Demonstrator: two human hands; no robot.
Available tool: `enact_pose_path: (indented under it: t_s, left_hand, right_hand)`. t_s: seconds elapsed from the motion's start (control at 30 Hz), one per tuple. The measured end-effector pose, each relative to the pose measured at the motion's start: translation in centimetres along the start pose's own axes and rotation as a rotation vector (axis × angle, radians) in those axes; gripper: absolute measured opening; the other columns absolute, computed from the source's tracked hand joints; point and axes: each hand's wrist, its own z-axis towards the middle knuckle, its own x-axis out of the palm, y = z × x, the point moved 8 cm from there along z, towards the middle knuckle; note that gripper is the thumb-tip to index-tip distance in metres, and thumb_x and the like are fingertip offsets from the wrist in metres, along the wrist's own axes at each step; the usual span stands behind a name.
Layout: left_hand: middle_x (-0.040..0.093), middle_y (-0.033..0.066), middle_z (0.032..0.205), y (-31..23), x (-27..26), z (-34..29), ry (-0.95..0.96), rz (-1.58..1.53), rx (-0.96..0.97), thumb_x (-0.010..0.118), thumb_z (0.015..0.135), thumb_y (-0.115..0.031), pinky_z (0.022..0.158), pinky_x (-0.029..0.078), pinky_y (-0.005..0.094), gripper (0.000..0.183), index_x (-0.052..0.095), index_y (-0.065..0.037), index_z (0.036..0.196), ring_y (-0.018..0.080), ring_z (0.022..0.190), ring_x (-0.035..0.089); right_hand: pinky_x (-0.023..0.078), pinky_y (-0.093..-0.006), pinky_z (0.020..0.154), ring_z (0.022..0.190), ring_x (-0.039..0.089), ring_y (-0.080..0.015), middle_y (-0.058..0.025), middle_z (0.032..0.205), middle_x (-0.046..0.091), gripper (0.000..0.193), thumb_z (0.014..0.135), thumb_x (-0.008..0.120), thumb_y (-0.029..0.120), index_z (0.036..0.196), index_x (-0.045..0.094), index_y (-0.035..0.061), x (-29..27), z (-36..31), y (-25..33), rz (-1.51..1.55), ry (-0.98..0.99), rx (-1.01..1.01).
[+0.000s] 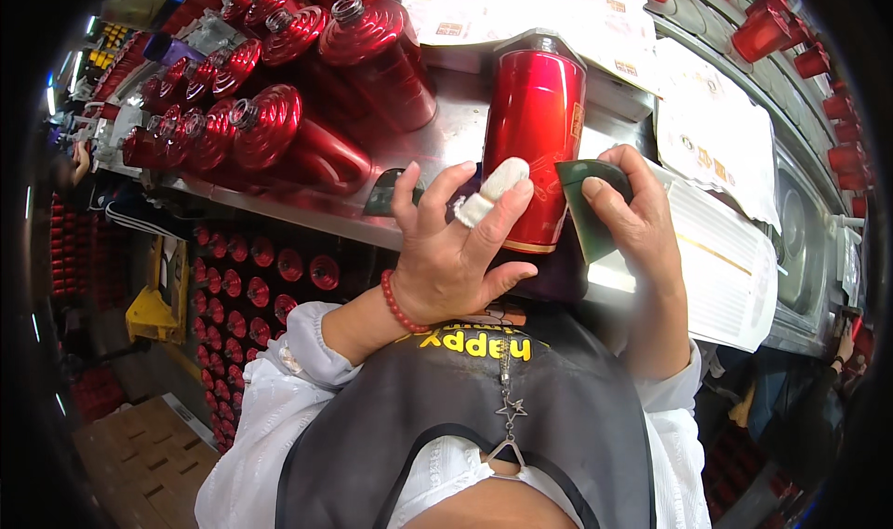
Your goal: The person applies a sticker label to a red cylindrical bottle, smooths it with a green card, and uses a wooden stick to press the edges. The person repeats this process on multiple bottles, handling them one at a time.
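Note:
A glossy red bottle with gold decals lies on the bench in front of me, its neck pointing away. My left hand is at its near left side with fingers spread, holding nothing. White wrapping covers one of its fingers, and a red bead bracelet circles the wrist. In my right hand is a dark green flat scraper, pinched between thumb and fingers; its edge is beside the bottle's right side. Whether the scraper touches the bottle is unclear. Another dark green piece lies by the bench edge.
Several red bottles stand on the bench at left. Printed decal sheets lie at the back, with more sheets and a white paper stack at right. Beyond runs a conveyor carrying red pieces. Racked bottles stand below left.

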Motion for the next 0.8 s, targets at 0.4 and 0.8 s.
enact_pose_path:
  t_s: [0.4, 0.8]
  left_hand:
    - [0.062, 0.0031, 0.139, 2.0, 0.1, 1.2, -0.136, -0.149, -0.072, 0.083, 0.076, -0.047, 0.116, 0.018, 0.0580, 0.091, 0.047, -0.010, 0.152, 0.0326, 0.134, 0.043]
    - [0.071, 0.0112, 0.120, 2.6, -1.0, 1.3, -0.002, 0.034, -0.046, 0.081, 0.074, -0.046, 0.116, 0.014, 0.0629, 0.082, 0.059, -0.008, 0.143, 0.0363, 0.141, 0.039]
  right_hand:
    - [0.046, -0.0367, 0.068, 0.079, 0.062, -0.0274, -0.0079, 0.086, 0.061, 0.029, 0.072, 0.079, -0.001, 0.099, 0.073, 0.0076, 2.6, -2.6, 7.6, -0.712, -0.138, -0.959]
    - [0.049, -0.0374, 0.064, 0.071, 0.061, -0.0261, -0.0092, 0.075, 0.057, 0.024, 0.078, 0.080, 0.003, 0.101, 0.073, 0.0050, 4.8, -0.5, 9.5, -0.501, 0.261, -0.730]
